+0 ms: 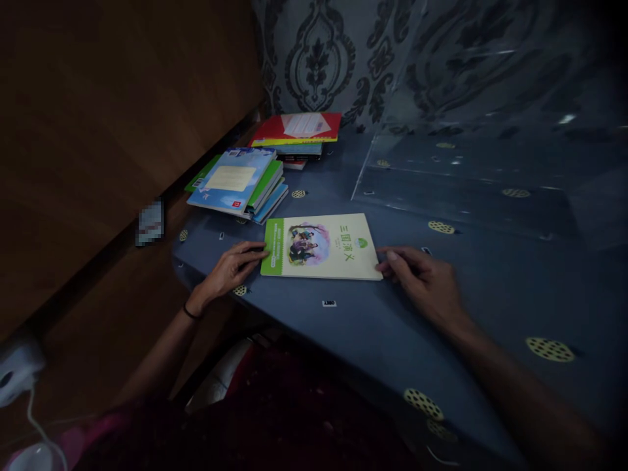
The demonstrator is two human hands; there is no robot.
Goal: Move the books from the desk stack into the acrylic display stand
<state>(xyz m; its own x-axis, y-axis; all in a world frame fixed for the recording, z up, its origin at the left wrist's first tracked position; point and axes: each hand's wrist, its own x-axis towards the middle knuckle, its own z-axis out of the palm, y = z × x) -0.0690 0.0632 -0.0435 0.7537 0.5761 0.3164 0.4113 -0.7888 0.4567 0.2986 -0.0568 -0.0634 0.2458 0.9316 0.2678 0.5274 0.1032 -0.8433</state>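
Note:
A pale cream book (321,247) with a green band, a round picture and Chinese characters on its cover lies closed and sideways at the near part of the table. At its green end, my left hand (231,267) grips the edge, fingers closed together and a dark band on the wrist. The opposite short edge is held by my right hand (422,278), thumb and fingers pinched at the corner. Some fingertips of both hands are hidden.
Behind the book are a stack with a blue book (228,178) on top and another topped by a red book (299,127). A clear plastic sheet or stand (456,186) occupies the back right. The patterned tablecloth (373,347) ends near my body; a wooden panel (122,85) rises left.

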